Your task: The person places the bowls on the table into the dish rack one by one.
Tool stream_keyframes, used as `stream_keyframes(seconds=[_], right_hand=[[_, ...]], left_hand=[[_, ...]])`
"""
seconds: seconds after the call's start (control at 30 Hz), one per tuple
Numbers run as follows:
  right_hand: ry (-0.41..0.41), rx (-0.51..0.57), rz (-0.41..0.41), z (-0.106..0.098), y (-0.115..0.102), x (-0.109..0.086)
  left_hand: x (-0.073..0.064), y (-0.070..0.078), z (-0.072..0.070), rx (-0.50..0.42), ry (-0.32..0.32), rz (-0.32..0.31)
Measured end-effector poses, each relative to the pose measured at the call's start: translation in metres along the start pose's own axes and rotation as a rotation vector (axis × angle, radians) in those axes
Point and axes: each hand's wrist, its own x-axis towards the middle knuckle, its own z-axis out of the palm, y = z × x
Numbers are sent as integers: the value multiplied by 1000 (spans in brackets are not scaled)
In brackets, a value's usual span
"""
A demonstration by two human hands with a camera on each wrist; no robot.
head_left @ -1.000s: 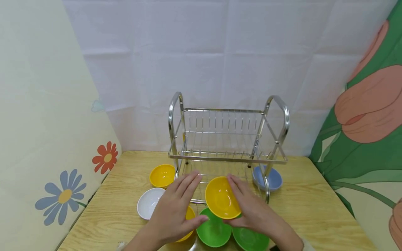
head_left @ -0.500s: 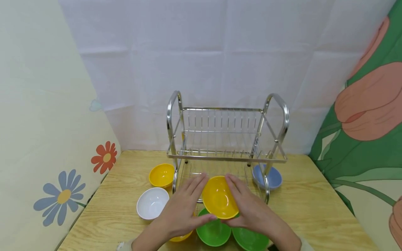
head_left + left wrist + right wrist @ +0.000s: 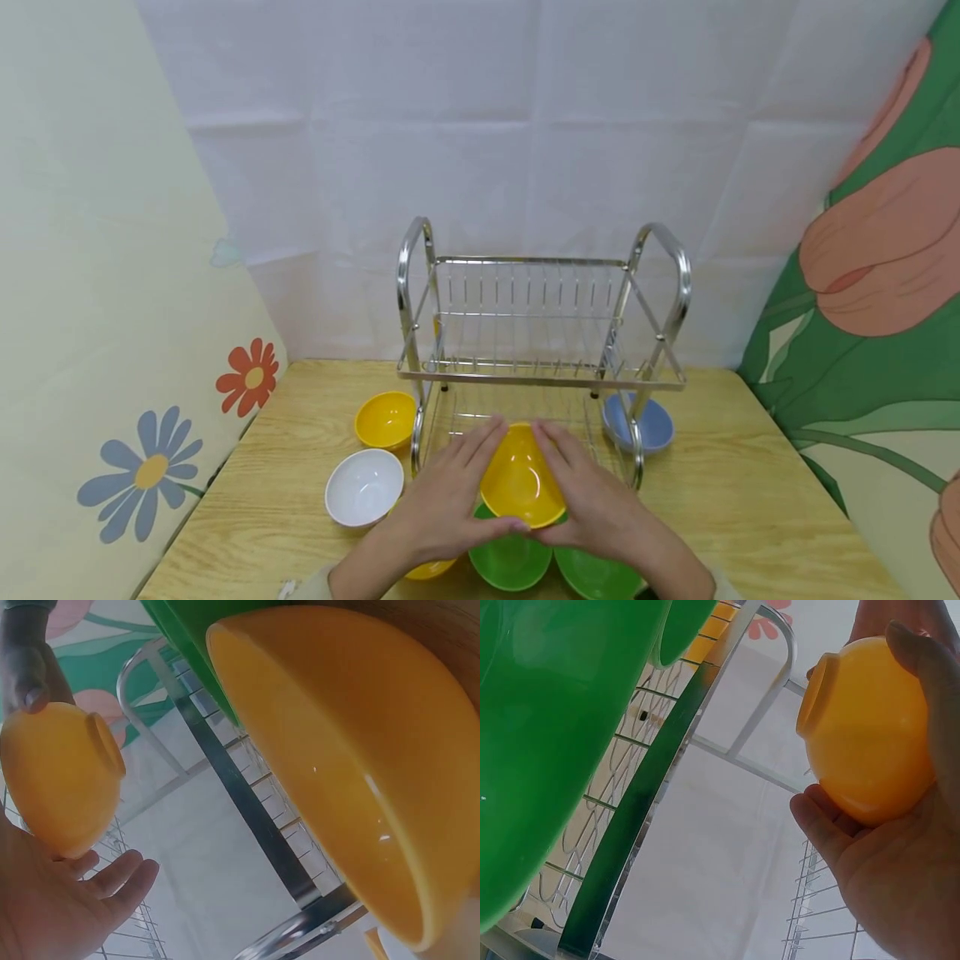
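A yellow bowl (image 3: 523,482) is held between both hands in front of the metal dish rack (image 3: 540,380), tilted so its inside faces the head camera. My left hand (image 3: 450,508) holds its left side, fingers along the rim and thumb below. On the opposite side, my right hand (image 3: 596,504) grips the bowl with fingers on the rim and thumb underneath. In the right wrist view the bowl's outside and foot ring (image 3: 819,694) show. Below the hands are two green bowls (image 3: 510,560), partly covered, and another yellow bowl (image 3: 432,570), mostly hidden by my left hand.
A white bowl (image 3: 364,487) and a yellow bowl (image 3: 386,420) stand left of the rack on the wooden table (image 3: 750,500). A blue bowl (image 3: 651,425) sits at the rack's right side, partly behind its leg. White cloth (image 3: 480,125) hangs behind.
My left hand has moved right, from beside the yellow bowl to holding its left side. The bowl has shifted slightly left, with my right hand still on it.
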Motion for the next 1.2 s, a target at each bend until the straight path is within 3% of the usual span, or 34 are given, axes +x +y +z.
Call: stream_keyframes(seconds=[0.43,0.7,0.83,1.03,1.2], right_hand=[[27,22,-26,1,0,0],[3,70,-33,-1,1,-2],[-41,175,-2,-5,5,-3],[-84,391,88,-14,14,-7],[-22,570,137,-15,21,-7]], left_hand=[[4,-1,0,-41,-34,-11],[4,-2,1,-39,-14,11],[4,-3,0,-85,-5,4],[3,-6,-3,-158,-4,-69],[4,-8,-3,-177,25,-96]])
